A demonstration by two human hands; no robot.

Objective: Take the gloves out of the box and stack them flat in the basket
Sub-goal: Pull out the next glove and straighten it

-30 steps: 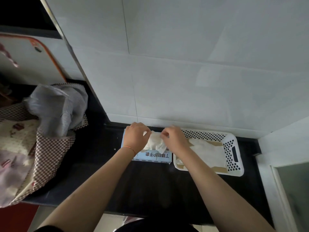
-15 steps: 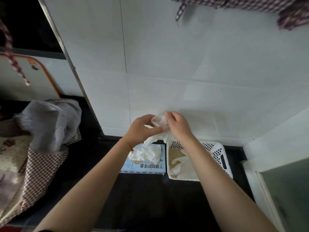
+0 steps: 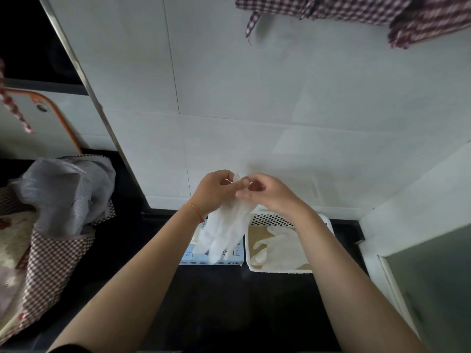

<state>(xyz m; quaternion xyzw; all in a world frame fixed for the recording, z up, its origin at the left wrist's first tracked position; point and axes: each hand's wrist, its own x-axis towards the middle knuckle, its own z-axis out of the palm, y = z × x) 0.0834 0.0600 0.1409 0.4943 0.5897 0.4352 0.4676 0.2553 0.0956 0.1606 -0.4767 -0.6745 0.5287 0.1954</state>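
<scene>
Hanging from both hands (image 3: 239, 191), glove (image 3: 226, 230) dangles above box (image 3: 198, 257).

Dim and soft overall, with pale daylight spread across the glossy white tiled wall (image 3: 280, 98). Near-black, detail-free dark countertop (image 3: 229, 301) and upper left corner. Wide-angle bending along the slanted metal edge strip (image 3: 84, 72). Slight softness on the hanging checked cloth (image 3: 356, 8).

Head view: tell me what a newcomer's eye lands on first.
Two hands, left and right, meet mid-frame and pinch the top of a white glove that hangs over the box. Right of the box, a white basket on the black counter holds a flat glove. Checked cloth hangs top right.
</scene>
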